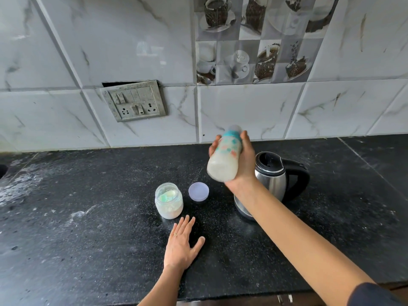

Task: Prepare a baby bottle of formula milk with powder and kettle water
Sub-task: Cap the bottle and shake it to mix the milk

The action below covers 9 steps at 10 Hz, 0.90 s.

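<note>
Steel kettle (273, 173) behind R forearm (276, 217), open jar (169, 200), lid (198, 191) beside

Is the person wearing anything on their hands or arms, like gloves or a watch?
No gloves and no watch. The left hand has a thin ring on one finger. The right hand wears nothing. Both forearms are bare, and a dark blue sleeve shows high up on the right arm.
</note>
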Each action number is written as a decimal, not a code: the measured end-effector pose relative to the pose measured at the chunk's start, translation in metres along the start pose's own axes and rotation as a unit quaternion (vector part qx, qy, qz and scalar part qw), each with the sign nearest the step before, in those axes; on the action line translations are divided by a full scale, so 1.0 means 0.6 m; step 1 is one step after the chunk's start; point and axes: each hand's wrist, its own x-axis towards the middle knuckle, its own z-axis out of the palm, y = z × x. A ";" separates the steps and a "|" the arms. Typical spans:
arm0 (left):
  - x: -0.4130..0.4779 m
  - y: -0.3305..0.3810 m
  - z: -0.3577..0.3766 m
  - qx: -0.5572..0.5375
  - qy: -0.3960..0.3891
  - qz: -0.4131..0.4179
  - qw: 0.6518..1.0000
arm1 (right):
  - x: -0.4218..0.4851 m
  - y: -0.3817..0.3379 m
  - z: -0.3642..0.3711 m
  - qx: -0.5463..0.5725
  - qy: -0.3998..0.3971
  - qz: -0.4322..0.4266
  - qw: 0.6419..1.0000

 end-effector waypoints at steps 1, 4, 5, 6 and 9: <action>0.000 0.000 0.000 -0.004 0.000 -0.002 1.000 | -0.021 0.021 -0.010 -0.133 -0.027 0.053 0.989; -0.001 0.000 -0.001 -0.005 0.008 0.001 1.000 | -0.013 0.037 -0.020 -0.147 -0.030 0.042 0.988; -0.001 0.001 -0.002 -0.005 0.007 0.002 1.000 | 0.005 0.022 -0.011 -0.035 0.026 -0.004 0.999; -0.002 0.001 -0.003 -0.007 0.006 0.001 1.000 | -0.004 0.032 -0.020 -0.062 0.021 0.033 0.997; -0.002 -0.001 -0.002 -0.009 0.005 0.001 1.000 | -0.005 0.020 -0.018 -0.070 0.012 0.032 0.997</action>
